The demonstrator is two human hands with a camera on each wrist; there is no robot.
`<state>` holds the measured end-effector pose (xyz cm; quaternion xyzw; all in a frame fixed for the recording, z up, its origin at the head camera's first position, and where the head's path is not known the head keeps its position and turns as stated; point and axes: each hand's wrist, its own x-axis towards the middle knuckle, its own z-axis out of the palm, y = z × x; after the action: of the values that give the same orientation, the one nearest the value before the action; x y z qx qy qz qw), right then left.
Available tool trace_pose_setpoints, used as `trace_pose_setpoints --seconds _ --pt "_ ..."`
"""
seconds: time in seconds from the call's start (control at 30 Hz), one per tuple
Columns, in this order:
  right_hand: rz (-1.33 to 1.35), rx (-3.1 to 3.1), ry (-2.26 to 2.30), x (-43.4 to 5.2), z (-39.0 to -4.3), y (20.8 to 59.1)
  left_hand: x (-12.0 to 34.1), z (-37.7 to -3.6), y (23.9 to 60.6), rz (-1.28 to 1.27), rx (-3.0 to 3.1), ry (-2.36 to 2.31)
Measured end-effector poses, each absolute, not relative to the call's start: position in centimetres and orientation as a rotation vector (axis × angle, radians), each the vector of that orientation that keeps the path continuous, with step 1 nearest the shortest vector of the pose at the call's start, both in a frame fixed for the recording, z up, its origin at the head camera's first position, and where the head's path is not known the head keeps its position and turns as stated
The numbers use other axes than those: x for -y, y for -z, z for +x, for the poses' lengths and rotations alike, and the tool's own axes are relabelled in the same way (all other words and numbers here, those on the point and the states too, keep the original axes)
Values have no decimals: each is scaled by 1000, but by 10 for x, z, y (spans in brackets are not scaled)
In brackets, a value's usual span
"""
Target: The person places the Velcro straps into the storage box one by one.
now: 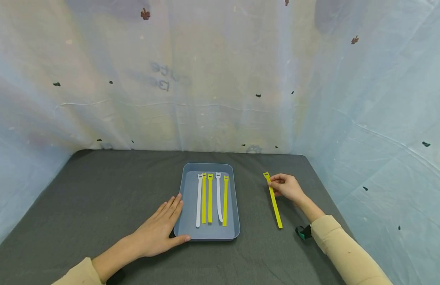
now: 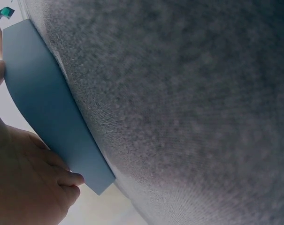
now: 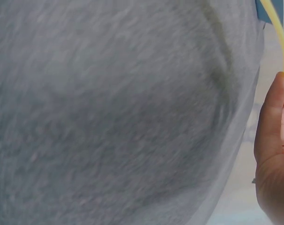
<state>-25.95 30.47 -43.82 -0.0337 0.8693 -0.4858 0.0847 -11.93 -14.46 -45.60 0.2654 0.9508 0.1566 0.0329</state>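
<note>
A grey-blue tray lies on the table, holding two white hook-and-loop cable ties and three yellow ones in a lengthwise row. Against its left rim rests my left hand, fingers straight and spread, thumb at the near corner. From the left wrist, the tray's side wall shows beside that hand. To the right of the tray, my right hand pinches a yellow cable tie near its slotted head; the tail hangs toward me. The right wrist view shows this tie above the fingers.
Dark grey cloth covers the table. Pale plastic sheeting hangs behind it and along both sides. A dark strap with a green part is by the right wrist.
</note>
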Motion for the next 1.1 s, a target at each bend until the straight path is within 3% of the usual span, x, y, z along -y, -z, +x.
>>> trace_pose_setpoints --seconds 1.1 --pt "-104 -2328 1788 -226 -262 423 146 -121 460 816 -2945 -461"
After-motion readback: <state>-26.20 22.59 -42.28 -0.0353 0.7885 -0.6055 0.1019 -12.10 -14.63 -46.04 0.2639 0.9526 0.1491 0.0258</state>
